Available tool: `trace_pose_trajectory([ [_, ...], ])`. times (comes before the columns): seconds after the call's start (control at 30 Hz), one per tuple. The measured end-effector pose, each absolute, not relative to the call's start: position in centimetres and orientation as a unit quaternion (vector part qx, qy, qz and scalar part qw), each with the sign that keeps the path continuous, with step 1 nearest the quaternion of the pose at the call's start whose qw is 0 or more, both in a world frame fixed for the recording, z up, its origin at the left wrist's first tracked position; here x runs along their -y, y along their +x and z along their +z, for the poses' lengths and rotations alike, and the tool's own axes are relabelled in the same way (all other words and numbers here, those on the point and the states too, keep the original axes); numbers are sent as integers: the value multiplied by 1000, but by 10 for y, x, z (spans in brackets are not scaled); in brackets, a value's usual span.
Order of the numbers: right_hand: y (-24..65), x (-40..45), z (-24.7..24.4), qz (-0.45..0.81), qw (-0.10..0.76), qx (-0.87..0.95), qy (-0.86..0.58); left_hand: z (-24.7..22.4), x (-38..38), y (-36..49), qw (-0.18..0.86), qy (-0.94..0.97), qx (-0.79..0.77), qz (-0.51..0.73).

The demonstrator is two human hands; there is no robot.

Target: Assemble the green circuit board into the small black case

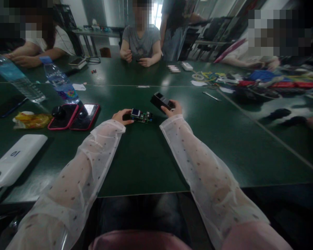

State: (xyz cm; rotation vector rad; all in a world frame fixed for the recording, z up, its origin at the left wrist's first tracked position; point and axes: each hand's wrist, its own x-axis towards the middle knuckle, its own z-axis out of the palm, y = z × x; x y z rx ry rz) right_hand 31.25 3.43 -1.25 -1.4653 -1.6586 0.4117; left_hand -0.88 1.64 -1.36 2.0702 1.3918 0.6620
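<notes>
My left hand (122, 117) pinches the left end of a small circuit board (143, 117) that carries a little screen. The board is just above or on the green table; I cannot tell which. In my right hand (173, 109) is a black plastic case (161, 101) with a rectangular window, tilted up to the left. Thumb and fingers close round its right end. Board and case are apart, with a narrow gap between them. Sheer white dotted sleeves cover both forearms.
To the left lie two phones in red cases (85, 117), a yellow wrapper (31, 119), a white power bank (17, 159) and water bottles (59, 81). Tangled cables (266, 81) and a thin metal tool (211, 96) lie right on the green table (146, 166). Other people sit around it.
</notes>
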Motion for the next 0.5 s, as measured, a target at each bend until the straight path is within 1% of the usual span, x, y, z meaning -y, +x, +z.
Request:
trace_pose_trajectory([
  [0.1, 322, -35, -15, 127, 416, 631, -642, -14, -16, -9, 276, 774, -509, 257],
  [0.27, 322, -44, -25, 110, 383, 577, -713, -14, -16, -9, 282, 772, -506, 262],
  [0.5, 317, -42, -25, 107, 376, 564, -728, -12, -13, -11, 287, 776, -495, 265],
])
